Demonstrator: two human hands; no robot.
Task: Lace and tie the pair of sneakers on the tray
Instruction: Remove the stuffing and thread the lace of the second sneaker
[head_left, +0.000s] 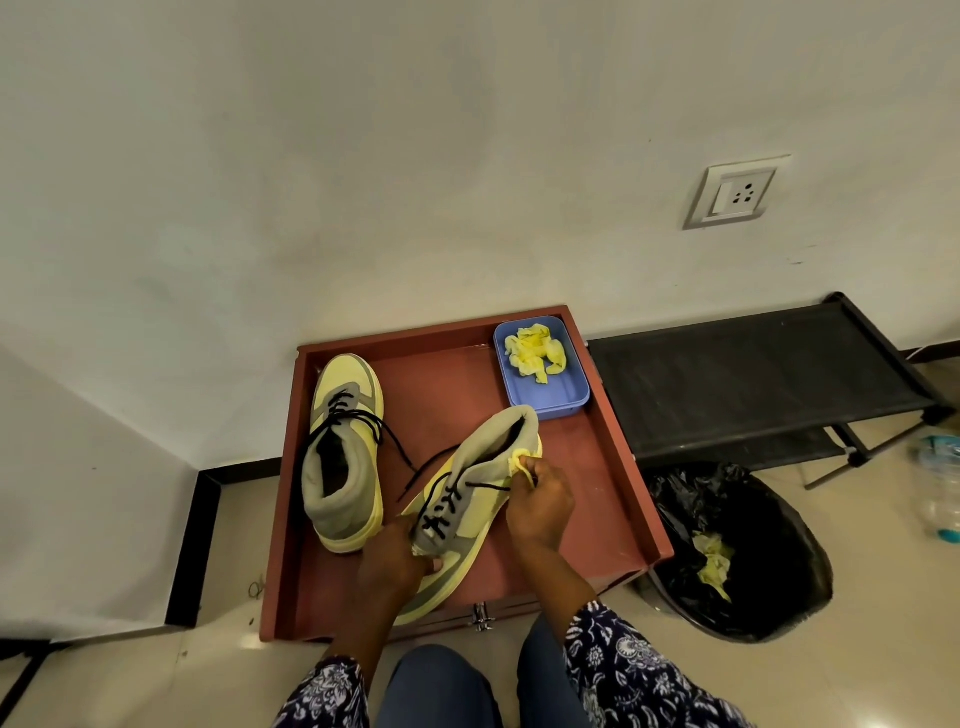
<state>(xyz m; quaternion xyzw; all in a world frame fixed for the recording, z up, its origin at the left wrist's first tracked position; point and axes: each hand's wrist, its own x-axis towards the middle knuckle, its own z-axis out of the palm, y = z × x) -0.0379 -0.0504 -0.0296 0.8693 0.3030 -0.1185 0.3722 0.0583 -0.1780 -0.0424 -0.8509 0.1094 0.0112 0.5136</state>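
Two yellow-and-grey high-top sneakers with black laces lie in a red-brown tray (613, 431) on the floor. The left sneaker (345, 447) rests flat, toe pointing to the wall, its lace ends loose. The right sneaker (467, 504) is tilted, toe toward me. My left hand (389, 564) grips its toe end. My right hand (540, 501) pinches a small yellow crumpled paper at the sneaker's collar. A black lace (441, 512) runs through the lower eyelets, and its loose ends trail onto the tray.
A blue plastic box (563, 400) holding crumpled yellow paper sits in the tray's far right corner. A bin lined with a black bag (769, 551) stands to the right, a black low rack (753, 374) behind it. The wall is close behind the tray.
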